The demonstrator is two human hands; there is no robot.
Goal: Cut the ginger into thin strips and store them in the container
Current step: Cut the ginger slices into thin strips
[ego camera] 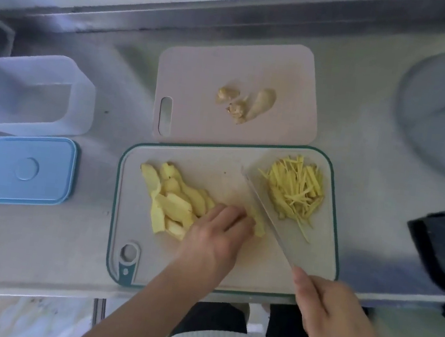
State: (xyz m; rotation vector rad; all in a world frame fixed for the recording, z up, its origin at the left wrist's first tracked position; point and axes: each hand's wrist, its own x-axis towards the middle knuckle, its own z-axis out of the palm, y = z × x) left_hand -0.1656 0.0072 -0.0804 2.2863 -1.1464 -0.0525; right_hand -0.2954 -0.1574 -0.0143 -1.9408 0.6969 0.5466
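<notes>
On the green-rimmed board the left hand presses down with curled fingers on ginger slices, holding a few against the knife. The right hand grips the knife's handle, fingers wrapped round it; the blade slants toward 11 o'clock. At 2 o'clock of the blade lies a heap of strips. Beyond, at 12 o'clock, a pink board carries ginger knobs. Well off at 9 o'clock on the tabletop stands the open container, its blue lid just beside it.
</notes>
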